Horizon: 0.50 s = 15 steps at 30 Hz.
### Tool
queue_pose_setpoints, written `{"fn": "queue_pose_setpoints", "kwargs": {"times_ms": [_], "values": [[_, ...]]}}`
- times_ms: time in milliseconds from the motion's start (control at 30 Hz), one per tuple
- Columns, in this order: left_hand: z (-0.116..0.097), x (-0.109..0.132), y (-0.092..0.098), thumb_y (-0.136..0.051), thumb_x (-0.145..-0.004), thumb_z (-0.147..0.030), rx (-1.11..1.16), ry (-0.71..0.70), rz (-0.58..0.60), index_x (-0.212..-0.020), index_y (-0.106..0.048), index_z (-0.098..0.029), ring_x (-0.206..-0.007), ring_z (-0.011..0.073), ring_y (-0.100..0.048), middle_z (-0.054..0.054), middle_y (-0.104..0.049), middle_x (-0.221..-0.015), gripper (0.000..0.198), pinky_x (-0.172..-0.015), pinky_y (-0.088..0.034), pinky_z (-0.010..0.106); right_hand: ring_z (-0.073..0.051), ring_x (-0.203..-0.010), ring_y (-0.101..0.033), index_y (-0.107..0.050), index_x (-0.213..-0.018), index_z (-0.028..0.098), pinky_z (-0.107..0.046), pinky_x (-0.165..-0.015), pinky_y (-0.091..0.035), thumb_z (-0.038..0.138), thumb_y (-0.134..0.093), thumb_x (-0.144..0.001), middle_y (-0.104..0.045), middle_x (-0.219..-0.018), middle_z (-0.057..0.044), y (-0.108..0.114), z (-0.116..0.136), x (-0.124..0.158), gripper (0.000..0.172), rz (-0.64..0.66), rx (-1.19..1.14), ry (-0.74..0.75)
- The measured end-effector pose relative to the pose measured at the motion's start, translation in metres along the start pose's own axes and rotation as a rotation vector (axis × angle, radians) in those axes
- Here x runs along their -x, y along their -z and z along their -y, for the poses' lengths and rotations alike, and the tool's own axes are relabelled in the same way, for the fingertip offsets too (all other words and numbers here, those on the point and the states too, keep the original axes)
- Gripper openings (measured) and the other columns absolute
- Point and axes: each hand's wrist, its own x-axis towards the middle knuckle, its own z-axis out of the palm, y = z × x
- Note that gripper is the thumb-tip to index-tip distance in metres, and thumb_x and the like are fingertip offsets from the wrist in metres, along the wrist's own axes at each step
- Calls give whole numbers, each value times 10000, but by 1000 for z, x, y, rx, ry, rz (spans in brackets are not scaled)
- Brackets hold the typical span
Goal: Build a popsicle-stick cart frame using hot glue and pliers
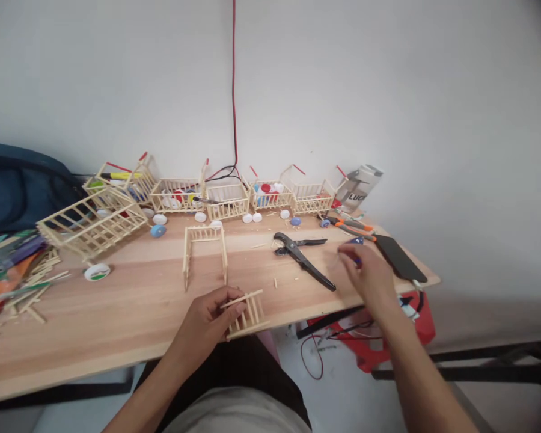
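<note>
My left hand (213, 314) grips a small ladder-like panel of thin wooden sticks (251, 311) at the table's front edge, thumb on top. Over the right part of the table, my right hand (367, 270) has its fingers drawn together. A bit of blue shows at those fingers, but what they hold is too small to make out. Black locking pliers (304, 258) lie on the table to the left of that hand. Behind my left hand stands a three-sided stick frame (205, 234), its open side towards me.
Several small stick carts (228, 201) with bottle-cap wheels line the wall. A larger stick basket (94, 222) leans at left, near a white cap (97, 272) and loose sticks (36, 282). Orange-handled pliers (354, 227), a phone (400, 258) and a tilted can (359, 187) sit at right.
</note>
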Motion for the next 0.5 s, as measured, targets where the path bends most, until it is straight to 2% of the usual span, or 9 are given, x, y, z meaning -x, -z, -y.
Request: {"fn": "queue_pose_setpoints", "kwargs": {"times_ms": [67,133,233,333,400,500], "values": [[-2,1,0,-634,-803,-460,24,-1,3,-885,-631,-162,-492,51,-360,-43,-472,-614,309,-436,-291,137,-289,-944,-624,-640,-1026,105,-398,-838,-460,286,-532,-832,-666,-1031,-180,5,-35,-17,287,31,294,-141],[-3,2,0,-642,-799,-455,42,-3,4,-863,-634,-163,-486,50,-358,-42,-475,-605,299,-433,-292,137,-321,-982,-624,-613,-1118,86,-408,-840,-460,338,-557,-830,-660,-1063,-201,5,-57,-26,386,179,451,-254],[-2,3,-1,-653,-794,-447,51,-27,-3,-854,-639,-158,-506,56,-390,-36,-488,-609,296,-453,-319,139,-318,-1017,-632,-534,-1253,68,-392,-832,-461,311,-528,-844,-638,-1143,-227,-4,-67,-32,476,284,529,-275],[0,3,0,-658,-784,-469,73,-25,-8,-869,-637,-150,-532,66,-428,-28,-502,-625,331,-477,-352,148,-343,-974,-648,-555,-1220,25,-396,-779,-470,300,-523,-821,-642,-1120,-269,-11,-67,-34,486,314,537,-313],[0,3,2,-678,-760,-482,103,-2,-24,-881,-634,-145,-542,73,-445,-24,-514,-634,361,-486,-366,157,-357,-900,-660,-608,-1124,17,-399,-722,-474,330,-515,-818,-668,-1027,-274,-8,-70,-34,448,310,516,-361],[-2,4,3,-719,-717,-479,157,1,-67,-848,-636,-139,-545,68,-446,-25,-521,-633,374,-498,-356,156,-337,-778,-657,-636,-1048,33,-400,-656,-469,374,-475,-848,-677,-837,-225,7,-73,-27,426,124,430,-394]]}}
